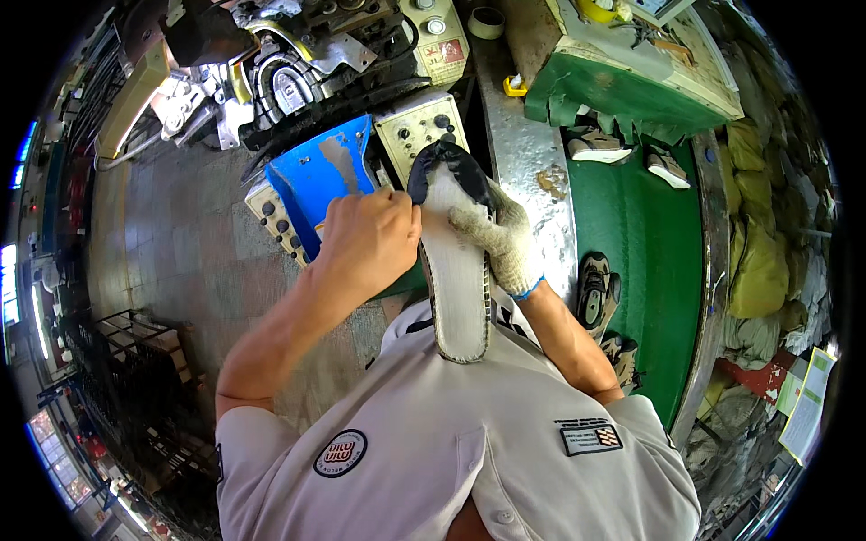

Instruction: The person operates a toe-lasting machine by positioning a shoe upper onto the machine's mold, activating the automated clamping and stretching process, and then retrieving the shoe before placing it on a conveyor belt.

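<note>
Sole side up, a shoe upper (458,298) lies lengthwise in front of my chest. Its bottom is a pale grey board with stitching round the edge, and black material wraps over the toe at the far end. My right hand (505,239), in a cream knitted glove with a blue cuff, grips the shoe upper from the right, thumb across the board. My bare left hand (372,236) is closed, its fingertips at the shoe's left edge near the toe. Whatever those fingers pinch is hidden.
Ahead stands a machine (289,86) with metal clamps, a blue panel (325,171) and a control box (419,126) with knobs. To the right, a metal ledge (532,171) borders a green conveyor belt (663,270) carrying several shoes (595,144). Sacks (758,261) are piled beyond it.
</note>
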A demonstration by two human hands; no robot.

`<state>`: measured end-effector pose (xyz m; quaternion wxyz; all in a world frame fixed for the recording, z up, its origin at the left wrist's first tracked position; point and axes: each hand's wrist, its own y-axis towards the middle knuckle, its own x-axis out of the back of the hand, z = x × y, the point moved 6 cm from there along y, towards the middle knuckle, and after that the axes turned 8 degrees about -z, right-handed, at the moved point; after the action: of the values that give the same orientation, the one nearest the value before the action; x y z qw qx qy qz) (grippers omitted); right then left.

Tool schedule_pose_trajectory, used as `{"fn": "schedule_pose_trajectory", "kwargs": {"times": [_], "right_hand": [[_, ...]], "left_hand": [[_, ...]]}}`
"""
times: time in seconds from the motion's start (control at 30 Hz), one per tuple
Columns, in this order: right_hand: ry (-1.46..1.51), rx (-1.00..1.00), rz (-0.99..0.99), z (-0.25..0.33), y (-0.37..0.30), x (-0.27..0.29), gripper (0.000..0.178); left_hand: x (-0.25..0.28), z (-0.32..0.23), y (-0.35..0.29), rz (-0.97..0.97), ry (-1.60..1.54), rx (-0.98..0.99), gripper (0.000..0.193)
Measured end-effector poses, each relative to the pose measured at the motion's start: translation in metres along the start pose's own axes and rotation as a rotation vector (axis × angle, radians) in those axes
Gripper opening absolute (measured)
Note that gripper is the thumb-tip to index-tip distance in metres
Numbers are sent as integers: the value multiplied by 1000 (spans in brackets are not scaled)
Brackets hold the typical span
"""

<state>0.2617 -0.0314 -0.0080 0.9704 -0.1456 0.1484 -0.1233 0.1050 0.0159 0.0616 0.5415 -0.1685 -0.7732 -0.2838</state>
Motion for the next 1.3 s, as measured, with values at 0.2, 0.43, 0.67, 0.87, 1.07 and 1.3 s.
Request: {"fn": "schedule_pose_trajectory", "kwargs": {"times": [0.2, 0.43, 0.67, 0.87, 1.07, 1.3], "right_hand": [[-138, 58, -38, 17, -11, 1, 62], [-297, 162, -124, 16, -19, 10, 69], [-458, 269, -157, 23, -27, 5, 67], [-436, 219, -142, 22, -26, 6, 62], [-263, 39, -30, 14, -15, 5, 62], [-184, 76, -3, 22, -14, 6, 65]], "left_hand": [[9, -3, -1, -181, -112, 57, 16], [-10, 10, 0, 98, -210, 312, 24], [-23, 24, -5, 332, -384, 377, 26], [5, -10, 10, 56, -9, 98, 21], [0, -7, 8, 22, 26, 9, 24], [25, 6, 2, 123, -408, 329, 24]]}}
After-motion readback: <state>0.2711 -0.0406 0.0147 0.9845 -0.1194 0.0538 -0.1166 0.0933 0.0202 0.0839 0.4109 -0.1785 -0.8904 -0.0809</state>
